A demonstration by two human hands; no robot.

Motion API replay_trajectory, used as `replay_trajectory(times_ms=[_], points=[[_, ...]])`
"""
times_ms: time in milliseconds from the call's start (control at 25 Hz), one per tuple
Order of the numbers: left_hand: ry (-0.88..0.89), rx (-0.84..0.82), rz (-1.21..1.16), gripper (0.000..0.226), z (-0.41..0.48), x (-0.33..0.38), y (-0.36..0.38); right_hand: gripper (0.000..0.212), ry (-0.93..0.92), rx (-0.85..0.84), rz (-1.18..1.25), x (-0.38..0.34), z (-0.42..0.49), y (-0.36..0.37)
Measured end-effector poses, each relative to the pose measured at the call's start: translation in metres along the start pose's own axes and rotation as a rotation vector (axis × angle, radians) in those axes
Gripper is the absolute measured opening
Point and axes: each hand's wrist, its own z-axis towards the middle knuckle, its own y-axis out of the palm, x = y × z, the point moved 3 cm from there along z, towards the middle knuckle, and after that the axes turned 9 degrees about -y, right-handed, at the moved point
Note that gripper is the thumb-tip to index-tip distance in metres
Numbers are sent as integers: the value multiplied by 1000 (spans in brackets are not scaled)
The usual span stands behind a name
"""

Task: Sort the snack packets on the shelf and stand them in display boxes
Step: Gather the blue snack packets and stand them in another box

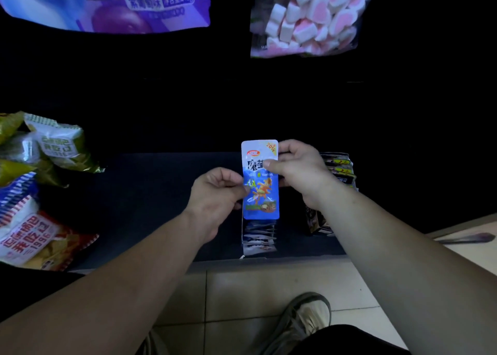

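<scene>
Left hand [215,196] pinches the left edge of a slim blue glossy plastic snack packet [260,182] between thumb and curled fingers, about halfway down its length. The packet is upright with its printed face toward the camera, held in the air above the dark shelf board [148,193]. Right hand [300,172] grips its upper right side, with the thumb pressed on the front and the fingers wrapped behind.

Directly under the packet's lower edge sits a narrow white card display box [243,247]. It is filled with matching blue-and-white packets [259,236] standing on edge, and the held packet hides the box's far end. Just right of it, a row of dark packets with yellow print [339,167] stands in what seems to be a second box, though the right wrist and forearm cover most of it.

At the far left of the shelf lies a heap of crinkled green-and-white crisp bags [60,146]. Nearer the camera is a red-and-white crisp bag [32,239], lying flat. Overhead hang a large purple foil pouch [107,7] and, to its right, a clear bag of pink-and-white marshmallows [309,18].

Below the shelf edge are pale floor tiles [242,295] and a grey shoe [305,319]. At the far right a dark slender object [468,237] lies on a pale surface, too dim to identify.
</scene>
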Motion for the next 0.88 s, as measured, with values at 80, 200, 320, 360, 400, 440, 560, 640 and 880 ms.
replay_trajectory(times_ms=[80,200,320,360,400,440,560,640,880], points=[[8,25,11,20,1,2,0,19,-32,40,-50,-1,8,1],[-21,56,110,25,4,-7,-2,25,-72,37,-151,5,12,1],[-61,33,145,27,6,-18,-2,25,-79,8,-321,26,7,-3],[-64,30,158,27,6,-20,-2,23,-68,-19,-397,35,5,-6],[-65,28,174,27,5,-22,-2,23,-47,-55,-452,43,4,-8],[-65,27,194,28,6,-23,-1,26,-22,-93,-487,50,2,-9],[-38,-5,281,34,8,-28,3,33,29,-168,-531,58,-2,-9],[-12,-78,372,41,9,-33,8,36,30,-127,-539,57,-1,-12],[-2,-82,490,40,12,-51,11,30,-79,-156,-801,64,11,-4]])
